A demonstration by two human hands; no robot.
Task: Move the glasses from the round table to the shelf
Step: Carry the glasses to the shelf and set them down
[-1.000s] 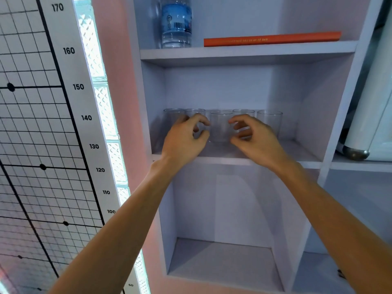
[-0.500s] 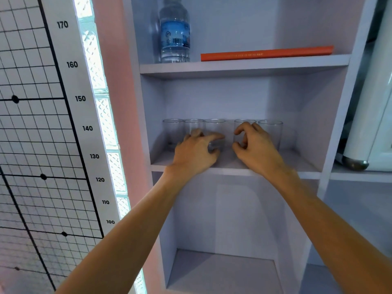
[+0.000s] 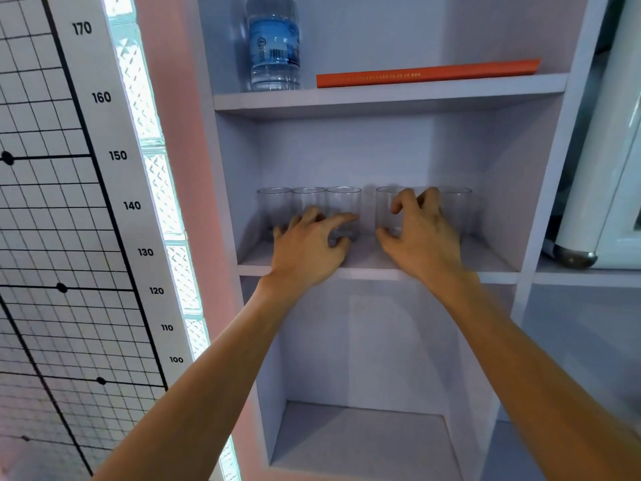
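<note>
Head view: I saw the left hand [image 3: 308,248] curled round the third glass [image 3: 344,202] and the right hand [image 3: 421,241] gripping the fourth glass [image 3: 385,208], at the back edge of the shelf [image 3: 485,257]

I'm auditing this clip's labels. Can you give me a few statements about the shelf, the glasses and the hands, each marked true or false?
1. A water bottle stands on the upper shelf, above the glasses. True.
2. The orange book stands upright. False: it lies flat, to the right of the bottle.
3. The left hand and right hand each grip one of the glasses on the middle shelf. True.
4. The glasses are stacked inside one another. False: they stand upright, side by side in a row.
5. The right hand holds the bottle. False: it is at the glasses.
</note>
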